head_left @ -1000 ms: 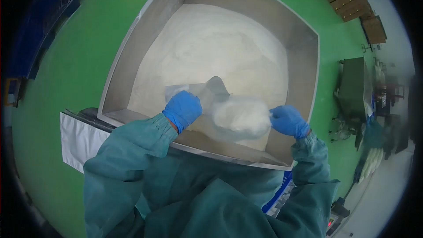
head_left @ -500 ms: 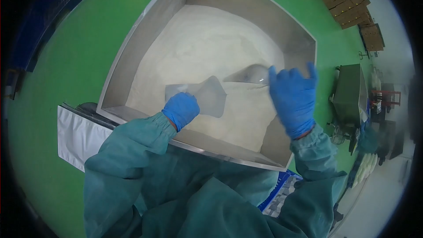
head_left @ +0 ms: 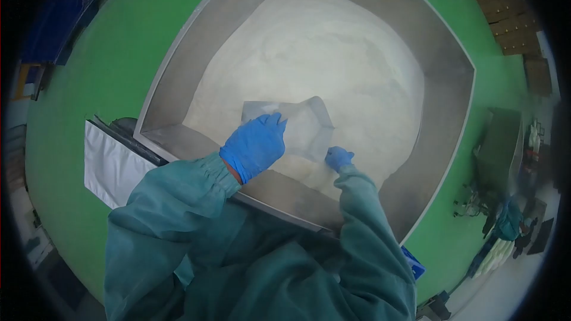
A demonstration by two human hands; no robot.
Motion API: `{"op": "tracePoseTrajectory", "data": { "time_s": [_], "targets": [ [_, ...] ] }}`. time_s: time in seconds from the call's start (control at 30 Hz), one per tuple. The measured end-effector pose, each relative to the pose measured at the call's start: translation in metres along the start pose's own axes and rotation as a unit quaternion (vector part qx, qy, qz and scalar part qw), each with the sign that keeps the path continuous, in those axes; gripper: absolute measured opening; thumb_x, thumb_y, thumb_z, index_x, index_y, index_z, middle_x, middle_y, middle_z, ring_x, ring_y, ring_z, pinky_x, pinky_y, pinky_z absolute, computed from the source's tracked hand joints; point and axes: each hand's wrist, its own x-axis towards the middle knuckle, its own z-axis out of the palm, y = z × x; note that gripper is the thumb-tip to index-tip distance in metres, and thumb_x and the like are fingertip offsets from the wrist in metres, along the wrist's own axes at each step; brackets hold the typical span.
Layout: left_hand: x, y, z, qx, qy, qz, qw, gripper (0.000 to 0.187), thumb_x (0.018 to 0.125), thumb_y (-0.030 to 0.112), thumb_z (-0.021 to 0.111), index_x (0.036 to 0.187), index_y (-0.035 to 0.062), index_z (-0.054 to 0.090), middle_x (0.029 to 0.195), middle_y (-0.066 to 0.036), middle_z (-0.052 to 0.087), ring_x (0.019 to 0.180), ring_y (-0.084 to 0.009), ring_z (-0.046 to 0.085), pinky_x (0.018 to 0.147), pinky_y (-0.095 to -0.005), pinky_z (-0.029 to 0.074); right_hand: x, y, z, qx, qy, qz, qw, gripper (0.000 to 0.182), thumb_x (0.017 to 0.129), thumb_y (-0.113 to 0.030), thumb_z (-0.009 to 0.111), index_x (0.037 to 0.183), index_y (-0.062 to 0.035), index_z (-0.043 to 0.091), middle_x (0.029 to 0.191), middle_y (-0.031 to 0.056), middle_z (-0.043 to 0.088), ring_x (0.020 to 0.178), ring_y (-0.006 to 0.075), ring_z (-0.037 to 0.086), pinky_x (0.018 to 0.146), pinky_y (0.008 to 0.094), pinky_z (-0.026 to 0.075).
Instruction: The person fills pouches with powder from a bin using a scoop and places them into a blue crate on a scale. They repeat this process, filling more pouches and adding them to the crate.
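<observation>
A large steel hopper [head_left: 443, 113] below me is filled with white powder [head_left: 333, 53]. My left hand [head_left: 254, 144], in a blue glove, grips the near left edge of a clear plastic bag [head_left: 303, 122] that lies over the powder. My right hand [head_left: 339, 157], also gloved, pinches the bag's lower right corner; most of that hand is hidden behind my green sleeve. The bag looks flat and nearly empty.
A white sheet [head_left: 110, 163] hangs off the hopper's left near side. The floor [head_left: 101, 83] is green. Brown cartons [head_left: 505, 0] are stacked far right. A green cart [head_left: 499, 148] and another person [head_left: 505, 226] are at the right edge.
One second ago the bag held a lump of powder between both hands. My right hand then rose open above the powder, and now it has come down onto the bag's corner.
</observation>
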Motion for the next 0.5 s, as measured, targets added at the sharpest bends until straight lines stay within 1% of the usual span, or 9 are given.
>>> {"op": "tracePoseTrajectory", "data": {
  "time_s": [0.03,0.07,0.13,0.17,0.23,0.3,0.37,0.47,0.5],
  "targets": [
    [0.003,0.001,0.002,-0.041,-0.036,-0.054,0.997,0.035,0.078,0.009,0.055,0.113,-0.0006,0.055,0.106,-0.016,0.06,0.088,-0.027,0.063,0.064,-0.0372,0.055,-0.01,0.003,-0.006,0.081,-0.073,-0.008,0.994,0.026,0.079,-0.029,0.051,0.095,-0.0173,0.068,0.1,0.007,0.066,0.1,0.0294,0.059,0.093,0.0647,0.027],
    [0.007,0.002,0.002,-0.081,-0.068,-0.107,0.989,0.035,0.079,0.009,0.055,0.112,-0.0005,0.055,0.107,-0.016,0.059,0.089,-0.027,0.062,0.064,-0.0371,0.055,-0.015,0.01,-0.008,0.083,-0.072,-0.003,0.994,0.026,0.079,-0.029,0.051,0.095,-0.0173,0.068,0.1,0.007,0.066,0.1,0.0294,0.059,0.093,0.0647,0.027],
    [0.009,0.004,-0.008,-0.038,-0.051,-0.05,0.997,0.035,0.078,0.009,0.055,0.112,-0.0008,0.055,0.105,-0.015,0.06,0.087,-0.0271,0.062,0.064,-0.0371,0.055,-0.032,0.025,-0.017,0.144,-0.13,-0.069,0.979,0.031,0.079,-0.033,0.053,0.099,-0.013,0.068,0.1,0.011,0.066,0.097,0.031,0.061,0.095,0.0545,0.034],
    [0.011,0.004,-0.013,0.01,-0.033,0.003,0.999,0.035,0.078,0.009,0.055,0.112,-0.0012,0.055,0.103,-0.015,0.06,0.086,-0.0272,0.062,0.064,-0.0371,0.055,-0.049,0.024,-0.034,0.14,-0.125,-0.064,0.98,0.031,0.079,-0.033,0.053,0.099,-0.013,0.068,0.1,0.011,0.066,0.097,0.031,0.061,0.095,0.0545,0.034],
    [0.011,0.004,-0.012,0.009,-0.04,0.012,0.999,0.033,0.078,0.009,0.055,0.109,-0.0014,0.056,0.098,-0.014,0.06,0.083,-0.0272,0.062,0.063,-0.0375,0.055,-0.094,0.024,-0.075,0.186,-0.149,-0.086,0.967,0.036,0.078,-0.036,0.057,0.103,-0.0112,0.067,0.099,0.0135,0.067,0.097,0.0316,0.061,0.09,0.0413,0.042],
    [0.009,0.005,-0.007,0.008,-0.047,0.014,0.999,0.031,0.077,0.009,0.054,0.106,-0.0017,0.057,0.093,-0.014,0.061,0.08,-0.0271,0.062,0.062,-0.038,0.055,-0.13,0.041,-0.105,0.196,-0.103,-0.113,0.969,0.037,0.079,-0.035,0.058,0.105,-0.0105,0.067,0.096,0.0168,0.066,0.093,0.0309,0.063,0.082,0.0342,0.047],
    [0.006,0.006,0.003,-0.008,-0.023,0.019,1.0,0.016,0.075,0.011,0.057,0.085,-0.002,0.061,0.08,-0.013,0.058,0.075,-0.0258,0.059,0.059,-0.0369,0.05,-0.186,0.031,-0.166,0.158,-0.045,-0.105,0.981,0.031,0.08,-0.032,0.057,0.096,-0.0085,0.068,0.088,0.0186,0.066,0.086,0.0325,0.064,0.076,0.0379,0.049],
    [0.006,0.006,0.007,0.089,-0.056,0.083,0.991,0.014,0.075,0.01,0.058,0.084,-0.0003,0.063,0.079,-0.013,0.06,0.076,-0.0252,0.06,0.06,-0.0359,0.049,-0.254,-0.003,-0.24,-0.005,0.063,-0.102,0.993,0.024,0.079,-0.029,0.056,0.081,-0.0073,0.068,0.073,0.0163,0.064,0.071,0.0338,0.063,0.065,0.041,0.049],
    [0.006,0.007,0.007,0.088,-0.046,0.081,0.992,0.014,0.075,0.01,0.058,0.084,-0.0003,0.063,0.079,-0.013,0.06,0.076,-0.0252,0.06,0.06,-0.0359,0.049,-0.272,-0.016,-0.256,-0.071,0.141,-0.136,0.978,0.023,0.079,-0.028,0.057,0.074,-0.008,0.066,0.067,0.0142,0.062,0.065,0.0333,0.061,0.059,0.0418,0.048]
  ]
}}
